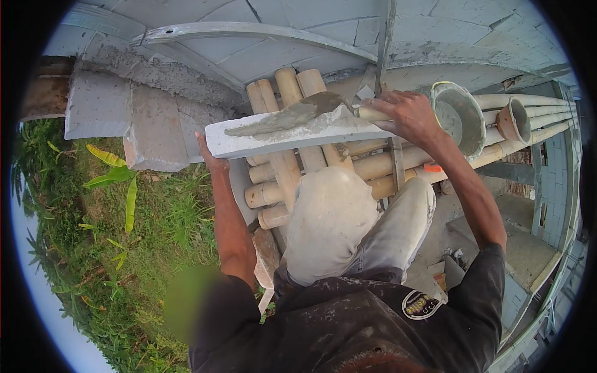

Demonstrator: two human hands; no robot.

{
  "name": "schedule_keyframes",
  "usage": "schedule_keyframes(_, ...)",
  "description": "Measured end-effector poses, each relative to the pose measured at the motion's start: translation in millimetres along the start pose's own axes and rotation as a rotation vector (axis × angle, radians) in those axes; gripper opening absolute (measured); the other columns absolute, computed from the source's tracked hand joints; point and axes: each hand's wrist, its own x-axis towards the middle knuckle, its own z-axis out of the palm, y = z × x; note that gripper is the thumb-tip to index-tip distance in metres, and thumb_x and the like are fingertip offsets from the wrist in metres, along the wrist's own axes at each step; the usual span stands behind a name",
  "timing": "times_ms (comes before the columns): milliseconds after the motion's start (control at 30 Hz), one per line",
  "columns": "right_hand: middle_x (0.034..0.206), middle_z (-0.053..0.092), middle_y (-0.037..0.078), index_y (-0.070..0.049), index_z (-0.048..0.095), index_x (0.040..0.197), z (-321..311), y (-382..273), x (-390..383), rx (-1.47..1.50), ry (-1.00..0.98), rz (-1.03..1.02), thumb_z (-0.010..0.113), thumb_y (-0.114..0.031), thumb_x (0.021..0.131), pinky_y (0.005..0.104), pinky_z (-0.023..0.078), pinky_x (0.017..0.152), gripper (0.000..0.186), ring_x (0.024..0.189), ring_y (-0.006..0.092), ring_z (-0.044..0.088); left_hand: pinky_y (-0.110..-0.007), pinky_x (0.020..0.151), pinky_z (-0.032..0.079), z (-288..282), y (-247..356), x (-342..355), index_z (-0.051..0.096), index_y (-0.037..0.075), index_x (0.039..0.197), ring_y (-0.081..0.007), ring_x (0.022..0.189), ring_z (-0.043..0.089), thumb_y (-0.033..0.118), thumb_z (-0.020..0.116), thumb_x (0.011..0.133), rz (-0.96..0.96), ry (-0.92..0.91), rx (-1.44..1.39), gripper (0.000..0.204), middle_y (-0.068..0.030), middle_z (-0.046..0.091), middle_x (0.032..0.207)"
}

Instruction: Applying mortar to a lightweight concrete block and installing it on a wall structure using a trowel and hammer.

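A long white block (261, 144) lies horizontally above my knees, over crossed bamboo poles (283, 180), with grey wet mortar smeared along its upper face. My left hand (214, 153) grips its left end. At its right end my right hand (407, 115) is closed on the pale handle of a trowel (329, 102), whose mortar-covered blade rests on the block. Just right of that hand a bucket (469, 124) with grey residue stands on the poles, beside a smaller brownish bowl (515, 121).
Grey block walls (423, 31) with a metal bar rise ahead. A rough concrete ledge (152, 133) is at the left, with a drop to greenery (155, 211) below it. A small orange object (433, 168) lies on the poles. A lower floor with debris shows at the right.
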Motion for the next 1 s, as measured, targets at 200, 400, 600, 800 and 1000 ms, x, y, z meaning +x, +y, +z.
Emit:
schedule_keyframes(200,0.098,0.064,0.002,-0.027,0.059,0.122,0,39,-61,-0.071,-0.019,0.1,0.071,-0.029,0.075,0.0349,0.052,0.083,0.048,0.094,0.0227,0.064,-0.041,0.098,0.041,-9,-5,5,0.052,0.005,0.121,-0.0245,0.11,0.056,0.055,0.04,0.096,0.046,-0.02,0.006,0.057,-0.0088,0.059,0.12)
schedule_keyframes(400,0.105,0.064,0.004,-0.023,0.062,0.12,-2,77,-111,-0.136,-0.05,0.16,0.073,-0.029,0.073,0.0384,0.048,0.085,0.048,0.094,0.0226,0.063,-0.041,0.101,0.039,-9,-6,5,0.049,0.005,0.125,-0.0265,0.115,0.052,0.056,0.04,0.096,0.049,-0.018,0.023,0.059,-0.0095,0.056,0.125)
schedule_keyframes(600,0.102,0.064,0.004,-0.019,0.064,0.115,-4,101,-147,-0.116,-0.041,0.29,0.074,-0.023,0.069,0.0378,0.047,0.083,0.047,0.094,0.0228,0.063,-0.043,0.105,0.035,-28,-17,12,0.047,0.007,0.129,-0.0278,0.122,0.047,0.059,0.042,0.093,0.016,0.032,-0.007,0.064,-0.0098,0.051,0.132)
schedule_keyframes(800,0.104,0.063,0.003,-0.019,0.062,0.117,8,102,-149,-0.109,0.081,0.318,0.073,-0.021,0.069,0.0371,0.044,0.087,0.05,0.101,0.0224,0.06,-0.045,0.107,0.032,-49,-27,20,0.046,0.008,0.132,-0.0293,0.125,0.044,0.06,0.042,0.092,-0.004,0.033,-0.034,0.065,-0.01,0.049,0.135)
schedule_keyframes(1000,0.107,0.063,0.001,-0.026,0.059,0.122,17,86,-129,-0.165,0.082,0.247,0.072,-0.026,0.075,0.0344,0.041,0.087,0.049,0.101,0.0189,0.059,-0.047,0.105,0.036,-68,-38,30,0.051,0.009,0.126,-0.0309,0.121,0.048,0.059,0.04,0.093,-0.037,0.154,-0.034,0.061,-0.0096,0.053,0.13)
